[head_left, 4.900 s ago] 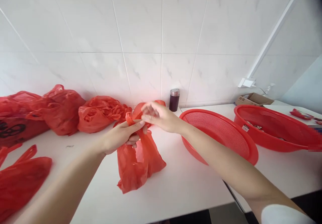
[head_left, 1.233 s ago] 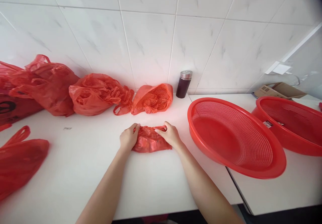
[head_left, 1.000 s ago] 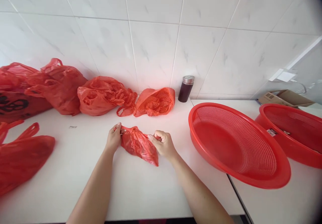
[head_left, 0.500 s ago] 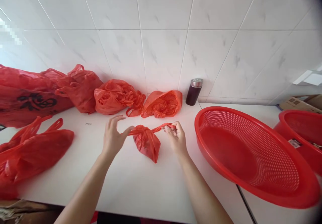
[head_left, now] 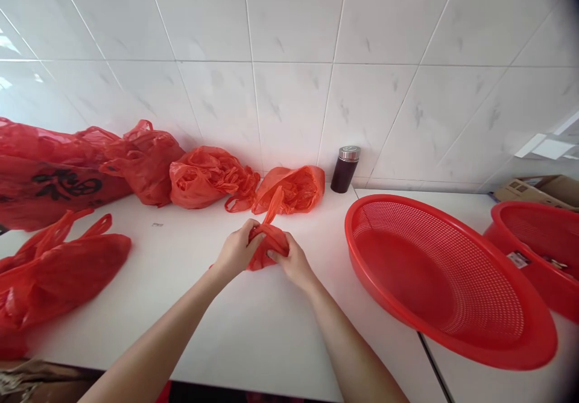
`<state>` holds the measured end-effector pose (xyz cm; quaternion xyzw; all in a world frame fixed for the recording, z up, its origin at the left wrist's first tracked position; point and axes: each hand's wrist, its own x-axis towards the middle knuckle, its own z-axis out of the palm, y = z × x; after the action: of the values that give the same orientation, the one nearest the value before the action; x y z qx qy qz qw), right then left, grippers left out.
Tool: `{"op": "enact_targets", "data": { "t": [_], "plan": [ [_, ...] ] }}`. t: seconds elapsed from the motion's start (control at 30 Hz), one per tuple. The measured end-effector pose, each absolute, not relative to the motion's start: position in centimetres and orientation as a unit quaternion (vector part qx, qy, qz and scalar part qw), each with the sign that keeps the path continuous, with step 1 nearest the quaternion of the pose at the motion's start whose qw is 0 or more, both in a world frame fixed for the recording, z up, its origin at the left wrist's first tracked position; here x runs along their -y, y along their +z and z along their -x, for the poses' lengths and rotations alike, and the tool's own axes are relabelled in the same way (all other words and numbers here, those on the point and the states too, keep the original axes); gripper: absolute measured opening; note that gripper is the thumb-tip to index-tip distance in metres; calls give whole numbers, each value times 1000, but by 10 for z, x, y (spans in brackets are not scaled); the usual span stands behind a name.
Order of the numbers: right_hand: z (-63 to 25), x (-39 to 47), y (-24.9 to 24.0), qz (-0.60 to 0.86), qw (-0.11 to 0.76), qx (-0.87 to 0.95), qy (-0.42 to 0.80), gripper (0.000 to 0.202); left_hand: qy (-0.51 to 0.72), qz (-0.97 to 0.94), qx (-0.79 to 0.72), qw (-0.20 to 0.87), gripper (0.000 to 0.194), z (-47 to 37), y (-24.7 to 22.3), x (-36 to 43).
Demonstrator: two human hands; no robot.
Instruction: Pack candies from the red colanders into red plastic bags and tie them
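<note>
A small red plastic bag (head_left: 262, 259) lies at the middle of the white table (head_left: 244, 330), with one twisted handle sticking up toward the wall. On its left side, my left hand (head_left: 237, 247) pinches the gathered plastic. My right hand (head_left: 292, 259) grips the bag's right side, thumb on top and fingers behind. Both hands are close together, and they cover part of the bag. Just behind it sits an open-mouthed red bag (head_left: 292, 189).
More red bags (head_left: 203, 177) line the tiled wall, and a large one (head_left: 67, 276) lies at the left. A dark bottle (head_left: 344, 171) stands at the back. Right of it are a big red basket (head_left: 407, 276), a second red basket (head_left: 543, 228) and a cardboard box (head_left: 543, 189).
My left hand has moved right and closed on the bag. My right hand has shifted left and down from the handle end to the bag's side. One handle now points up.
</note>
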<state>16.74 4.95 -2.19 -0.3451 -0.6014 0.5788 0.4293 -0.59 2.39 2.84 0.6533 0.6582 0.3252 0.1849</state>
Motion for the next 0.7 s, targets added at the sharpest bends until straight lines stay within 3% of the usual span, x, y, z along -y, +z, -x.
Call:
{"op": "enact_targets", "data": {
  "t": [0.1,0.4,0.6,0.7],
  "plan": [
    [-179,-57,-18,329,421,600,596,23,308,-638,-658,256,25,12,37,-15],
    [-188,-52,-3,265,369,625,635,23,207,-600,-621,460,45,28,51,7],
    [-188,-49,-2,254,328,619,667,30,376,-567,-587,439,33,17,49,16],
    [-193,-52,-5,250,285,618,689,34,434,-522,-549,487,25,15,49,18]
  ]
}}
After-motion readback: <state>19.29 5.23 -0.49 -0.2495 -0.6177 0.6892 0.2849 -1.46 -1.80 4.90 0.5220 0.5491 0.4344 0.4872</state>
